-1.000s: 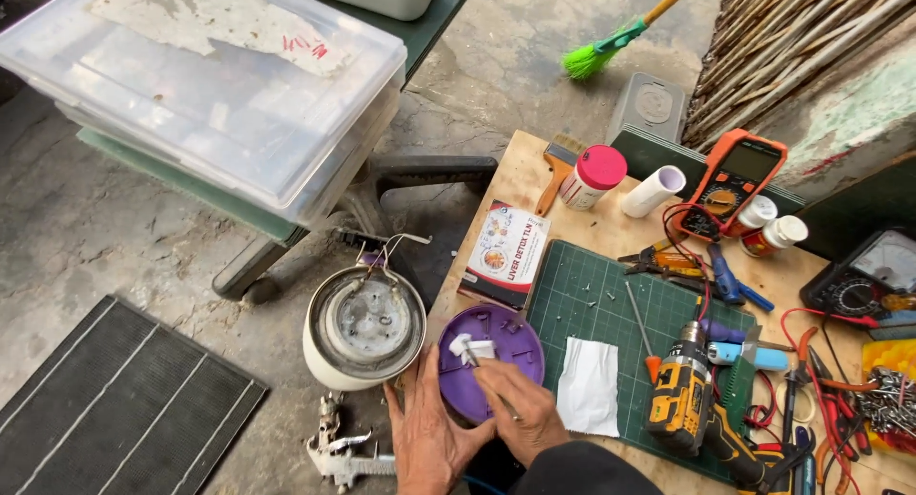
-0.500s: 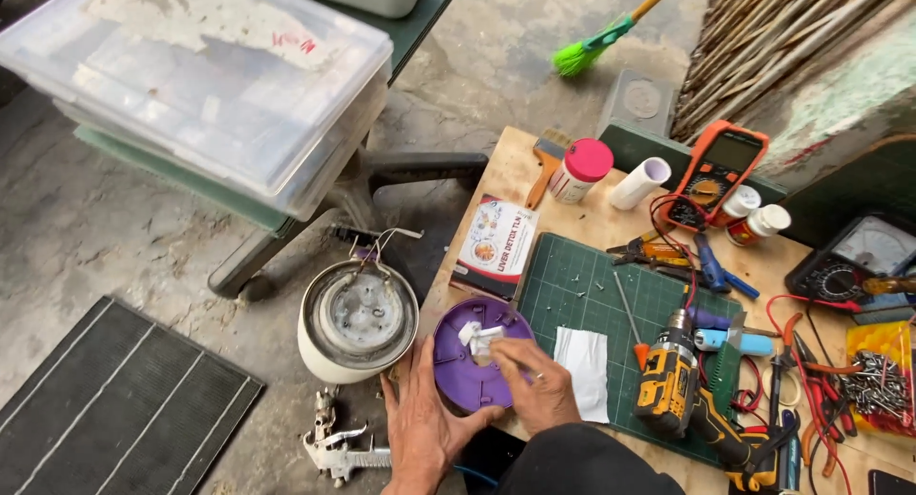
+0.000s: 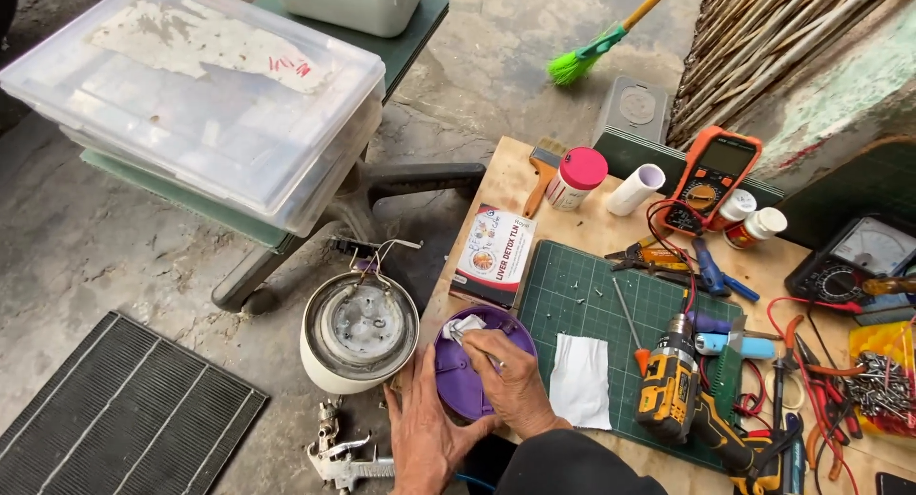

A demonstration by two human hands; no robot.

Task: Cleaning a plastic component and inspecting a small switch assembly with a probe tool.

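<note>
Two hands worked on a purple round part at the desk's near edge.

The left hand [image 3: 426,436] cupped the purple round part [image 3: 468,376] from seven o'clock, its grip clenched on the rim; the part lay between a white pot body [image 3: 357,333] at nine o'clock and a green cutting mat [image 3: 592,299] at three; the right hand [image 3: 515,385] pinched a white cloth [image 3: 465,329] against the part; a yellow drill [image 3: 682,400] lay farther at three o'clock.

a red-white flat box [image 3: 496,254] lies beside the orange meter's grey screen [image 3: 726,157].
</note>
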